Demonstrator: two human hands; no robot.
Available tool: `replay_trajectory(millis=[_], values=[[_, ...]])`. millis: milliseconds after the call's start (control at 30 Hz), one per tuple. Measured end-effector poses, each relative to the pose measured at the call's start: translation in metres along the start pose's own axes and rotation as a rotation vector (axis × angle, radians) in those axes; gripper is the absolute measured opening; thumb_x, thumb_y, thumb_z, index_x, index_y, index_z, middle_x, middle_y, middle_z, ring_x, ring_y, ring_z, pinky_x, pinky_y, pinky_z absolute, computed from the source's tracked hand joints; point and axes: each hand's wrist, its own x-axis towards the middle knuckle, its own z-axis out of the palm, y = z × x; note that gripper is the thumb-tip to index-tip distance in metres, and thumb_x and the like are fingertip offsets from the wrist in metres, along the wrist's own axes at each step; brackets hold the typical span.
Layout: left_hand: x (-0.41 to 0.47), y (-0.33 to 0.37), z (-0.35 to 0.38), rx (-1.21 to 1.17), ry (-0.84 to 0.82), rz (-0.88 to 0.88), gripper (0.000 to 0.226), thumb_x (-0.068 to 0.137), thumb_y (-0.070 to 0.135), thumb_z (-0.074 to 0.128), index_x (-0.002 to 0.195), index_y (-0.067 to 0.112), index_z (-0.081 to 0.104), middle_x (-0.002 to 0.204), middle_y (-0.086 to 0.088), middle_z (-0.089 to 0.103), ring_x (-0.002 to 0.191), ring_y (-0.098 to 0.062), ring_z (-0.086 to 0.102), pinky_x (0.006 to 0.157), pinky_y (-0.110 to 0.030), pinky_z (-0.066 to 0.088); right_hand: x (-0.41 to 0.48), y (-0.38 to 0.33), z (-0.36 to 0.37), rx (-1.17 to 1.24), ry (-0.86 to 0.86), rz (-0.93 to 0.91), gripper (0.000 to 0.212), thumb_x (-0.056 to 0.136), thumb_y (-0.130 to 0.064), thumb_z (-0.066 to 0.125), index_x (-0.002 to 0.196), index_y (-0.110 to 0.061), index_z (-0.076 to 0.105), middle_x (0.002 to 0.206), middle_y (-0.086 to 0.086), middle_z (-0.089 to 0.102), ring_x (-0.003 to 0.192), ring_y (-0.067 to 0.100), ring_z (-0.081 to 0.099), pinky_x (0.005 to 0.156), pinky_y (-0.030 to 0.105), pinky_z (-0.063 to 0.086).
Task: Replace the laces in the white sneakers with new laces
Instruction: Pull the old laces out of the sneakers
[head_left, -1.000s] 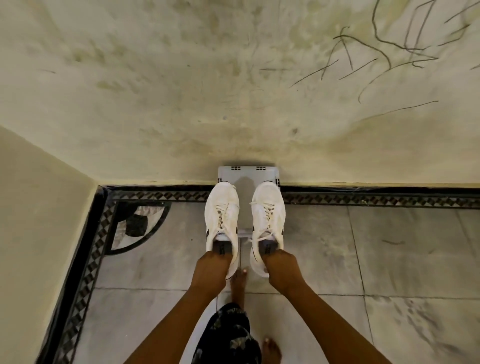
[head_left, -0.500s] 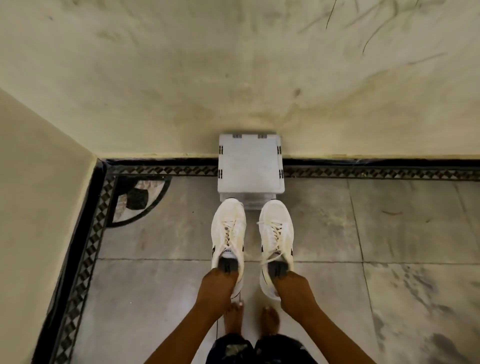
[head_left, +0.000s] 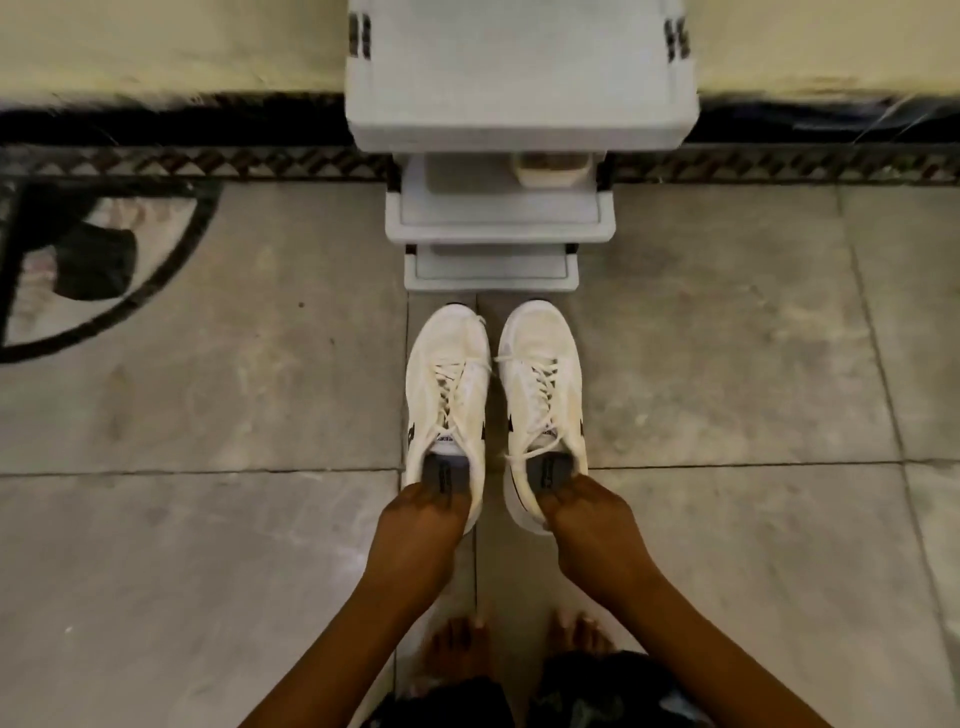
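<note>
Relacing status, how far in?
Done: nothing visible; laces are still threaded in the left sneaker and the right sneaker. In hand: the left hand and the right hand each grip a sneaker by the heel, before a white plastic rack. Left: unlacing both, threading new laces; none in view.

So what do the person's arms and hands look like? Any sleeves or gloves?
No gloves and no sleeves in view. The left hand and right hand are bare, with no rings, watch or bracelet that I can see. Both forearms are bare right to the picture's edge. Below them is dark patterned clothing, and the feet are bare too.
</note>
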Motion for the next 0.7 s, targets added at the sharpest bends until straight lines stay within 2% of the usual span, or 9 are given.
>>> replay_trajectory(millis=[67, 100, 200, 267, 367, 467, 533, 633, 700], values=[[0.008, -0.006, 0.018, -0.011, 0.064, 0.055, 0.065, 0.052, 0.027, 0.089, 0.112, 0.013, 0.067, 0.089, -0.009, 0.071, 0.072, -0.022, 0.068, 0.063, -0.031, 0.057, 0.008, 0.003, 0.019, 0.021, 0.022, -0.038, 0.042, 0.049, -0.019, 0.088, 0.089, -0.017, 0.074, 0.081, 0.003, 0.073, 0.072, 0.016, 0.068, 0.065, 0.025, 0.055], [0.012, -0.008, 0.034, -0.017, 0.111, 0.081, 0.064, 0.033, 0.025, 0.094, 0.093, 0.014, 0.075, 0.071, -0.006, 0.07, 0.057, -0.02, 0.066, 0.051, -0.028, 0.055, 0.014, 0.003, 0.036, 0.031, 0.052, -0.074, 0.044, 0.035, -0.021, 0.091, 0.076, -0.018, 0.075, 0.07, 0.001, 0.071, 0.062, 0.014, 0.066, 0.057, 0.023, 0.054], [0.019, -0.013, 0.067, -0.006, 0.24, 0.12, 0.054, 0.023, 0.021, 0.093, 0.074, 0.016, 0.075, 0.057, -0.002, 0.066, 0.046, -0.018, 0.062, 0.043, -0.023, 0.05, 0.024, 0.001, 0.06, 0.01, 0.129, -0.115, 0.044, 0.019, -0.018, 0.087, 0.059, -0.018, 0.07, 0.056, -0.001, 0.064, 0.05, 0.013, 0.061, 0.047, 0.018, 0.049], [0.02, -0.01, 0.078, -0.001, 0.275, 0.122, 0.049, 0.026, 0.018, 0.09, 0.072, 0.015, 0.074, 0.055, -0.002, 0.065, 0.045, -0.019, 0.06, 0.042, -0.022, 0.048, 0.027, -0.002, 0.069, -0.036, 0.108, -0.092, 0.041, 0.03, -0.018, 0.085, 0.069, -0.018, 0.071, 0.065, 0.001, 0.067, 0.059, 0.014, 0.063, 0.053, 0.019, 0.049], [0.015, -0.004, 0.08, 0.023, 0.313, 0.122, 0.047, 0.026, 0.013, 0.086, 0.071, 0.015, 0.073, 0.052, -0.002, 0.062, 0.042, -0.02, 0.057, 0.04, -0.02, 0.044, 0.028, -0.002, 0.071, -0.109, 0.068, -0.128, 0.031, 0.079, -0.011, 0.058, 0.11, -0.013, 0.061, 0.11, 0.008, 0.063, 0.101, 0.024, 0.058, 0.083, 0.029, 0.045], [0.016, -0.004, 0.079, 0.041, 0.326, 0.13, 0.049, 0.02, 0.013, 0.086, 0.066, 0.017, 0.07, 0.047, -0.001, 0.058, 0.037, -0.019, 0.054, 0.036, -0.017, 0.039, 0.03, -0.001, 0.071, -0.099, 0.058, -0.098, 0.027, 0.088, -0.013, 0.051, 0.115, -0.014, 0.055, 0.116, 0.008, 0.061, 0.105, 0.025, 0.056, 0.085, 0.031, 0.044], [0.015, -0.003, 0.073, 0.085, 0.292, 0.112, 0.048, 0.027, 0.017, 0.086, 0.072, 0.016, 0.069, 0.052, -0.003, 0.061, 0.043, -0.02, 0.057, 0.038, -0.018, 0.04, 0.028, -0.002, 0.071, -0.068, 0.094, -0.094, 0.029, 0.088, -0.016, 0.053, 0.117, -0.014, 0.053, 0.113, 0.009, 0.062, 0.102, 0.026, 0.058, 0.081, 0.031, 0.046], [0.014, -0.003, 0.074, 0.137, 0.216, 0.005, 0.036, 0.078, 0.02, 0.06, 0.114, 0.016, 0.055, 0.099, -0.009, 0.066, 0.088, -0.028, 0.064, 0.069, -0.03, 0.048, 0.026, -0.002, 0.072, -0.024, 0.165, -0.09, 0.03, 0.089, -0.019, 0.05, 0.119, -0.014, 0.05, 0.112, 0.011, 0.061, 0.102, 0.03, 0.058, 0.077, 0.031, 0.046], [0.011, -0.003, 0.074, 0.121, 0.15, -0.013, 0.036, 0.086, 0.02, 0.049, 0.122, 0.017, 0.047, 0.113, -0.008, 0.062, 0.102, -0.029, 0.059, 0.079, -0.035, 0.046, 0.024, -0.004, 0.072, 0.001, 0.167, -0.063, 0.032, 0.089, -0.018, 0.05, 0.12, -0.014, 0.05, 0.115, 0.011, 0.061, 0.105, 0.03, 0.056, 0.079, 0.031, 0.045]])
